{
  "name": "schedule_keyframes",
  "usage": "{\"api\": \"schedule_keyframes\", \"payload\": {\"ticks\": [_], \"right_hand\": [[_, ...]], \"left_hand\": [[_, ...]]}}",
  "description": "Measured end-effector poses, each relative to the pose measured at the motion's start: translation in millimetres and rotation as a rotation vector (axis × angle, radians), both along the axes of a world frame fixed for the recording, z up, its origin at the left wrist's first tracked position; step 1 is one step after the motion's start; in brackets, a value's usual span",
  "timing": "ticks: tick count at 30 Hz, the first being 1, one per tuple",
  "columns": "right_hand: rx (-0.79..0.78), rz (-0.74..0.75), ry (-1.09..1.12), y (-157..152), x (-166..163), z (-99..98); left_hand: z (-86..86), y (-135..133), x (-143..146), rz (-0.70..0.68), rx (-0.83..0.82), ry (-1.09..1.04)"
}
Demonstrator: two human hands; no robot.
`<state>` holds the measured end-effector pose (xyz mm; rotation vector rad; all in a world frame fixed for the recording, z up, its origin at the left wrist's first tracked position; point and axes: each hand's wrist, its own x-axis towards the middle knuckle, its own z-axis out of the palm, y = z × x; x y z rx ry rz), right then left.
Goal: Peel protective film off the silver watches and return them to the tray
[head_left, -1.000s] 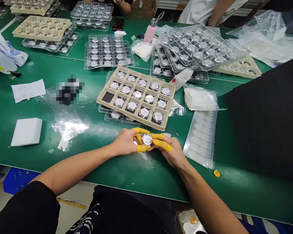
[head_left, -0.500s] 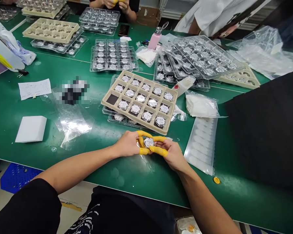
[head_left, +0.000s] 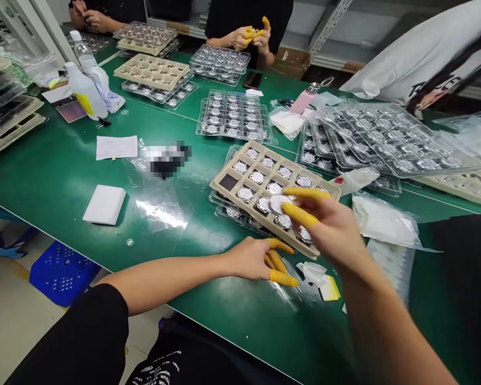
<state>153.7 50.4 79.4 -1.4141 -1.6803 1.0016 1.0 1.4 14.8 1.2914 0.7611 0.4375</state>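
Observation:
My right hand point(head_left: 336, 227), with yellow finger cots on, pinches a round white-faced watch head point(head_left: 278, 204) between thumb and finger. It is above the beige tray point(head_left: 225, 197), whose compartments hold several silver watch heads; one compartment at the left shows only its dark bottom. Fingers apart and holding nothing, my left hand point(head_left: 250, 259) rests low over the green table point(head_left: 208, 305), just in front of the tray. Clear plastic trays lie under the beige one. Beside the left fingertips are a crumpled white wrapper point(head_left: 311, 272) and a yellow slip point(head_left: 330, 289).
Stacked clear trays point(head_left: 385, 133) of watch heads stand at the right, near a pink bottle point(head_left: 303, 100). To the left lie a white foam block point(head_left: 105, 205), a paper note point(head_left: 117, 147) and a clear bag point(head_left: 162, 206). Across the table are a co-worker's hands point(head_left: 254, 37).
My right hand has carried the watch head up and forward from between both hands to above the tray. The left hand has let go of it and opened. The view has turned left.

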Motion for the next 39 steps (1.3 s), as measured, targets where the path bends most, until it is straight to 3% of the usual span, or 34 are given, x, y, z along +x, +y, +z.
{"api": "schedule_keyframes", "payload": {"ticks": [2, 5, 7, 10, 12, 14, 18, 22, 25, 27, 30, 33, 36, 39], "right_hand": [[0.177, 0.018, -0.164, 36.1, -40.3, -11.3], [0.193, 0.147, -0.510, 73.3, -79.7, -25.3], [0.267, 0.198, -0.686, 86.7, -84.3, -26.4], [0.355, 0.066, -0.755, 101.3, -73.4, -22.0], [0.269, -0.028, -0.789, 111.9, -67.3, -20.7], [0.168, -0.031, -0.835, 122.4, -67.3, -21.8], [0.051, 0.039, -0.754, 137.4, -79.7, -23.0], [-0.083, -0.021, -0.314, 138.0, -88.7, -15.7], [0.012, -0.130, -0.021, 110.5, -75.0, -4.4], [0.060, -0.197, 0.181, 70.0, -52.7, 2.0], [-0.100, -0.348, 0.349, -13.2, -13.5, -1.6], [-0.239, -0.521, 0.485, -83.9, 10.9, -22.8], [-0.394, -0.563, 0.567, -114.0, 14.8, -45.7], [-0.333, -0.596, 0.551, -115.6, 9.0, -59.2]], "left_hand": [[1.8, -0.8, -1.2, -0.074, 0.069, 0.065], [-0.9, -1.7, -0.9, -0.096, 0.154, 0.117], [-4.6, -1.6, 0.0, -0.085, 0.159, 0.103], [-7.8, -1.5, 0.7, -0.088, 0.124, 0.067], [-7.3, -1.6, 0.4, -0.096, 0.111, 0.059], [-5.7, -1.7, -0.1, -0.102, 0.125, 0.063], [-3.8, -1.7, -0.4, -0.102, 0.160, 0.091], [-5.1, -1.7, 0.7, -0.086, 0.161, 0.106], [-4.9, -2.1, 1.3, -0.070, 0.172, 0.134], [-4.6, -2.7, 1.2, -0.051, 0.166, 0.139], [-6.3, -4.8, 1.0, 0.013, 0.132, 0.050], [-11.1, -7.6, 1.4, 0.074, 0.125, -0.058], [-15.8, -10.0, 2.4, 0.086, 0.174, -0.051], [-17.2, -10.8, 2.9, 0.122, 0.218, -0.009]]}}
